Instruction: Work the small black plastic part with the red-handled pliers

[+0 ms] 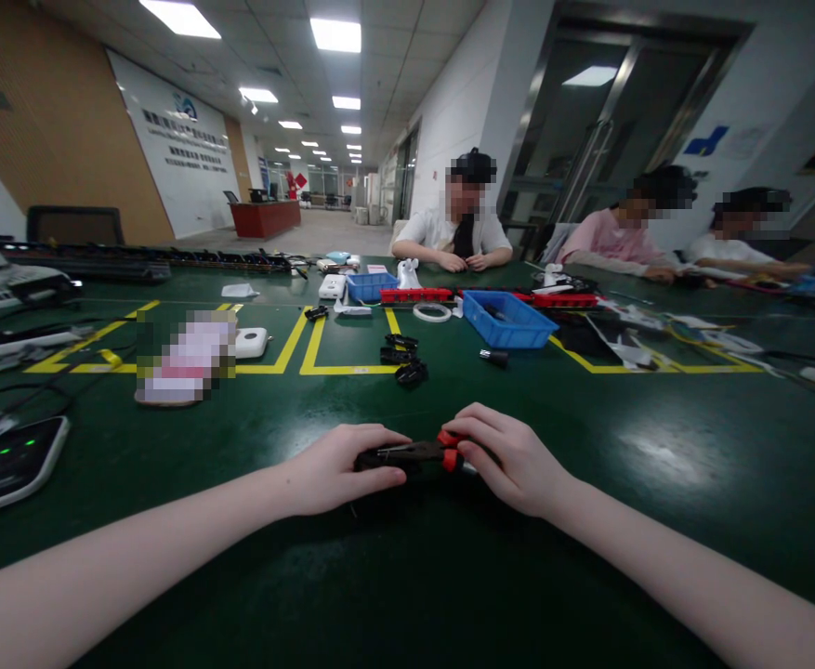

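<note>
My right hand point(508, 455) is closed around the red handles of a pair of pliers point(421, 452), whose dark jaws point left. Fingers and thumb of my left hand point(348, 469) are wrapped round a small black part point(369, 459), and the plier jaws reach onto it. Most of that black part is hidden by my fingers, so its kind does not show. Beyond my hands, black clip-like pieces point(411, 373) lie on the green table point(260, 576).
A blue bin point(508, 321) stands ahead to the right, with a short black cylinder point(494, 358) before it. A phone-like object point(188, 362), blurred out, and a white device point(250, 343) lie left. Left edge: a tablet-like device point(13, 465) and cables. Several people sit across the table.
</note>
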Motion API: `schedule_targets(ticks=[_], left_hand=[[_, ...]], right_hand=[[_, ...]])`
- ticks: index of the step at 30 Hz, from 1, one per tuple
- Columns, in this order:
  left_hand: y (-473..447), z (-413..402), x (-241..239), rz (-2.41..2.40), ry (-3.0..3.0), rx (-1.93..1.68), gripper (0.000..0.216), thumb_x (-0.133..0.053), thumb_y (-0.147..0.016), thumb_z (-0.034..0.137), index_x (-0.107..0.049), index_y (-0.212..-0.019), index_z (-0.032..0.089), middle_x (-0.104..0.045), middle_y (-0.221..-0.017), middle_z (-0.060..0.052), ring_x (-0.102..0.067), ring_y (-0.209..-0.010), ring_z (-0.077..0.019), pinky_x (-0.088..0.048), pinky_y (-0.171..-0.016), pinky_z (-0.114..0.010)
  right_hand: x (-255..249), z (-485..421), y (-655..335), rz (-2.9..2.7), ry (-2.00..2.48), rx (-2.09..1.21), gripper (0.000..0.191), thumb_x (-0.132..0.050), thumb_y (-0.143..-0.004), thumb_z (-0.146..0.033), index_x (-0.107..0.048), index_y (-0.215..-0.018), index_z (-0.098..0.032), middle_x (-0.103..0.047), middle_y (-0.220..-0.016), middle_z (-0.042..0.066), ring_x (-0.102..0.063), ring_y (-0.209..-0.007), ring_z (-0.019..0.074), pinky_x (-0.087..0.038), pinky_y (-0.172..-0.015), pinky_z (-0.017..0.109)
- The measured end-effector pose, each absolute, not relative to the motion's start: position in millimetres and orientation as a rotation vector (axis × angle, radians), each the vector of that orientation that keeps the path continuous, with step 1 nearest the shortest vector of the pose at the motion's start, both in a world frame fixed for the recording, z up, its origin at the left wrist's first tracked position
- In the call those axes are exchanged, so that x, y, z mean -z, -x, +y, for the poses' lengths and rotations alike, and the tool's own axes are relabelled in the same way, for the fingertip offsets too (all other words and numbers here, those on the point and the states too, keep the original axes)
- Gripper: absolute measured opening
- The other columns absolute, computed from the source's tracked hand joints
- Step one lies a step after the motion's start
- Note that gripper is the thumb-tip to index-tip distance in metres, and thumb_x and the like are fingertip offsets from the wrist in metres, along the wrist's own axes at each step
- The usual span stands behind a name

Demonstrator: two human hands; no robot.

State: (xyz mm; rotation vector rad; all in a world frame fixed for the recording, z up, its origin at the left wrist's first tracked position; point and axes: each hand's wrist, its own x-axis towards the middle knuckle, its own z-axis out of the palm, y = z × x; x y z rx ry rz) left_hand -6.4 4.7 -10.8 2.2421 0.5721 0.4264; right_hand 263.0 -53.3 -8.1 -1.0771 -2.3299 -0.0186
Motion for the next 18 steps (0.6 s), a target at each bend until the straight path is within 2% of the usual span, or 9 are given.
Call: schedule_targets(ticks=[18], left_hand=[[6.9, 5.3, 12.4, 0.556, -2.214, -0.485, 0.039, -0.064, -0.093, 0.032, -0.061, -0.131, 0.021, -0.068, -0.118, -0.005, -0.064, -0.105, -0.0225, -0.049, -0.092, -0.034]], right_hand=[[4.6, -53.6, -267.3, -2.223, 1.075, -0.010, 0.023, -0.045, -0.100, -0.029, -0.064, -0.108, -0.018, -0.066, -0.100, 0.009, -0.065, -0.088, 0.0202, -0.053, -0.075, 0.033]])
